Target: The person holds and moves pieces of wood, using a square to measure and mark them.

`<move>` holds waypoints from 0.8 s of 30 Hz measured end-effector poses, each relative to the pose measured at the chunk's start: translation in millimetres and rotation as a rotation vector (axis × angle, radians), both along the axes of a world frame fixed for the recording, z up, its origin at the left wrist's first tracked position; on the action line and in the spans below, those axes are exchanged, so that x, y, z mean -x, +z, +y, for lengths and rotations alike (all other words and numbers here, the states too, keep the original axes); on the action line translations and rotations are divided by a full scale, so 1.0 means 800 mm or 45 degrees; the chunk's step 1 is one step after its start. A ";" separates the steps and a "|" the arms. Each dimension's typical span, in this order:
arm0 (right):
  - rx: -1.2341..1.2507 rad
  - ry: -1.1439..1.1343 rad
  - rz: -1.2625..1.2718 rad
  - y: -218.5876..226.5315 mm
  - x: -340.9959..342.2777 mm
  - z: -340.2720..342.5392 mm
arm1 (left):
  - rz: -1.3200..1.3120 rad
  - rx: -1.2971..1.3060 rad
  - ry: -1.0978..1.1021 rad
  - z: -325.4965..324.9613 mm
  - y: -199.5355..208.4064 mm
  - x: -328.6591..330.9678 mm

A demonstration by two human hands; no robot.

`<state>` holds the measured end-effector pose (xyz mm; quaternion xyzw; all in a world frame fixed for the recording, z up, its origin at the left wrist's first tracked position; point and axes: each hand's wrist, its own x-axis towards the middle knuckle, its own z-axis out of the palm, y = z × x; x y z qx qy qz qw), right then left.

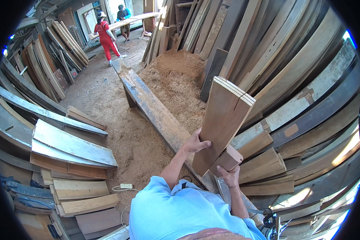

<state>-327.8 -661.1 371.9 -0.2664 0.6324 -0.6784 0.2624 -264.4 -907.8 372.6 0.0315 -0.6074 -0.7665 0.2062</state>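
In front of my body, a short stack of wooden boards [225,110] stands tilted, its pale layered ends facing up and away. My left hand [197,143] grips the left edge of this stack, thumb across the broad brown face. Against the stack's lower right side sits a thick reddish-brown wood block [229,158]. My right hand [229,176] is closed around the near end of that block, with the thumb on its face. Below the boards runs a long, narrow, worn wooden bench [154,106]; the boards' lower end is close to it, and I cannot tell whether they touch.
Leaning planks [264,44] line the right side, and more planks [80,192] are stacked at the left. Sawdust [172,76] is heaped beyond the bench. A white power socket [126,186] with a cord lies on the floor. Two people [105,36] stand by a long board [134,20] far back.
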 end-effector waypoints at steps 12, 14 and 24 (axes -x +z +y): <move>0.061 -0.008 -0.031 0.006 0.002 -0.007 | 0.023 -0.015 -0.020 -0.003 0.001 0.004; 0.042 -0.007 -0.020 0.004 0.004 -0.008 | 0.006 -0.005 0.000 -0.003 0.005 0.002; 0.044 0.033 -0.047 -0.004 0.006 -0.013 | -0.002 0.012 0.023 -0.012 -0.006 0.002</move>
